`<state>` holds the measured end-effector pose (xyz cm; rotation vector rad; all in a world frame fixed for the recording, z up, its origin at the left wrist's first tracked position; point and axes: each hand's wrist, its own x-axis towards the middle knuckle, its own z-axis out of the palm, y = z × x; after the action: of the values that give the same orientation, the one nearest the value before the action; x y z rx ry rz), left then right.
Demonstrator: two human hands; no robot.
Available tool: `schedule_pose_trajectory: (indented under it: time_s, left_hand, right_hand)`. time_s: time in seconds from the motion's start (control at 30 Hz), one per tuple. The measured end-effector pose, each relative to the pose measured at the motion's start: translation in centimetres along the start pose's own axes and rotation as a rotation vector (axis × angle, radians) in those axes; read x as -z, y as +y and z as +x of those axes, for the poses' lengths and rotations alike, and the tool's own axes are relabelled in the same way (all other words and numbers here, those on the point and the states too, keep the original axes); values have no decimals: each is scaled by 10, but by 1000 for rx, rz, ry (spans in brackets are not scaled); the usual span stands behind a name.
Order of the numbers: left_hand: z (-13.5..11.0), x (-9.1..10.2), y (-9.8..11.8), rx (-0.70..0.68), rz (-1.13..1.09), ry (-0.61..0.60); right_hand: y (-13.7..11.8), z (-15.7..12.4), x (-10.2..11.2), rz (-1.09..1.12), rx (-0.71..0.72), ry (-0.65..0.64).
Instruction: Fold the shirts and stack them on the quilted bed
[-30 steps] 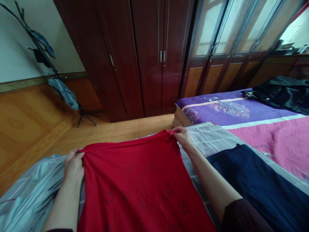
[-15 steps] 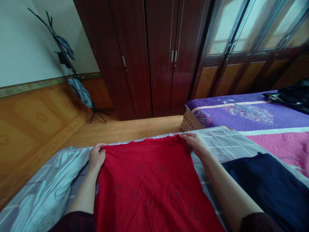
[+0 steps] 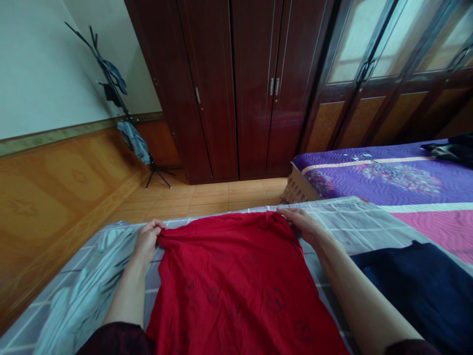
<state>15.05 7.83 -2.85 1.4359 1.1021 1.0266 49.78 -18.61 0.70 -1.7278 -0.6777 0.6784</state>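
Note:
A red garment [image 3: 236, 276] with faint dark round prints lies spread over the checked grey bedsheet [image 3: 328, 217]; its near end runs out of view at the bottom. My left hand [image 3: 148, 239] pinches its far left corner and pulls the edge outward, which raises folds there. At the far right corner, my right hand [image 3: 299, 222] has its fingers closed on the cloth. A pale, crumpled garment [image 3: 84, 291] lies to the left of my left arm. Beyond my right forearm is a dark navy folded cloth [image 3: 417, 286].
A second bed with a purple floral cover [image 3: 388, 175] stands at the right, dark clothing [image 3: 453, 152] on it. Ahead are a dark red wardrobe [image 3: 254, 98] and a strip of tiled floor [image 3: 207, 197]. A coat stand [image 3: 121, 103] with hung items is at the left.
My left hand has drawn the red garment's left corner outward, and the far edge now bunches near it. The view has shifted slightly left.

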Motion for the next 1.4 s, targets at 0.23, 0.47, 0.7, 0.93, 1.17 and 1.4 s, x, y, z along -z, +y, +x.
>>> schedule_pose_trajectory:
  time_s: [0.23,0.47,0.7,0.93,1.17,1.4]
  left_hand:
    - [1,-2,-5,26,32,18]
    - [7,0,-13,-30,73,99]
    - [18,-8,-32,-137,294,203]
    - [22,-12,-36,-176,482,196]
    - [21,-8,-36,-173,491,314]
    - [21,-12,-32,-217,435,317]
  right_hand:
    - [14,11,-11,-164,-32,2]
    - [29,26,-15,-208,93,254]
    - [44,41,2,-147,114,549]
    - [40,40,0,-225,116,492]
    - [32,26,-4,-328,135,483]
    - [29,31,-2,-214,209,483]
